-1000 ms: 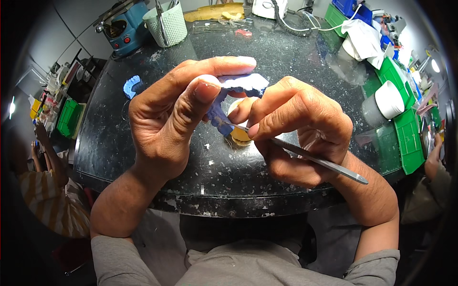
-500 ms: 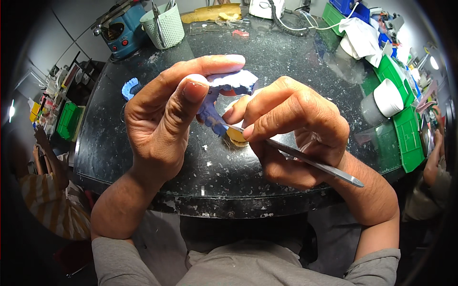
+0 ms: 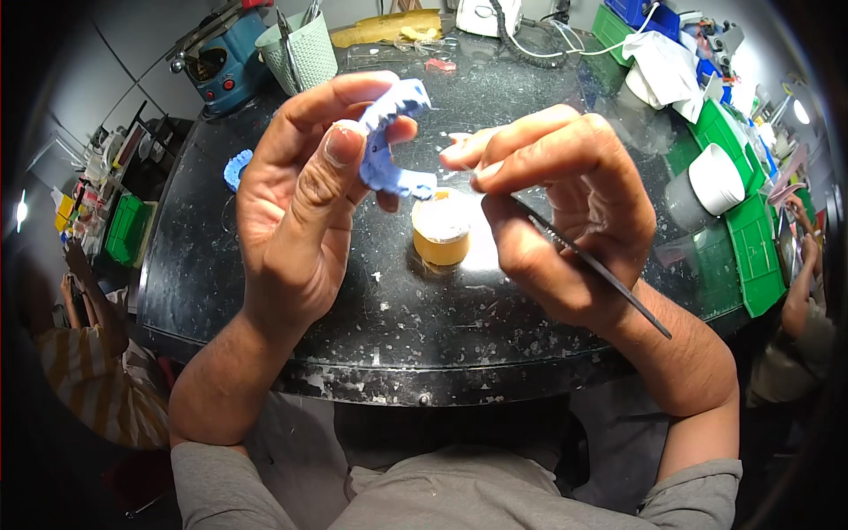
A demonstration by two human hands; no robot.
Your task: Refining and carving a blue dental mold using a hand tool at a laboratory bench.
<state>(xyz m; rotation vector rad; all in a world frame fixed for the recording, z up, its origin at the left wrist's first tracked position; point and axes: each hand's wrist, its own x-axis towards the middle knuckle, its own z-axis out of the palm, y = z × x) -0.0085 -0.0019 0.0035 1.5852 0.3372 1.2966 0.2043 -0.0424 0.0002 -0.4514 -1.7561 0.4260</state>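
My left hand [image 3: 296, 212] grips a blue horseshoe-shaped dental cast [image 3: 397, 181] upright, its thumb and fingers around the back of the curve. My right hand [image 3: 583, 194] is closed on a slim metal hand tool [image 3: 602, 271], whose long shank slants down toward my wrist. The tool's tip is at the fingertips, a short way right of the cast and apart from it. Beneath, a yellow jar [image 3: 440, 243] with a white top stands on the dark worktop [image 3: 397, 327]. A second blue cast [image 3: 235, 170] lies left of my left hand, partly hidden by it.
A teal machine [image 3: 212, 75], a mint basket [image 3: 300, 57] with tools and a white device [image 3: 479, 18] line the back. Green trays [image 3: 751, 261], white cups [image 3: 715, 181] and a crumpled white cloth [image 3: 662, 66] sit at right. Other people [image 3: 84, 371] work at both sides.
My left hand has raised the cast and turned it so its opening faces right. My right hand has lifted and drawn the tool away from the cast, uncovering the yellow jar.
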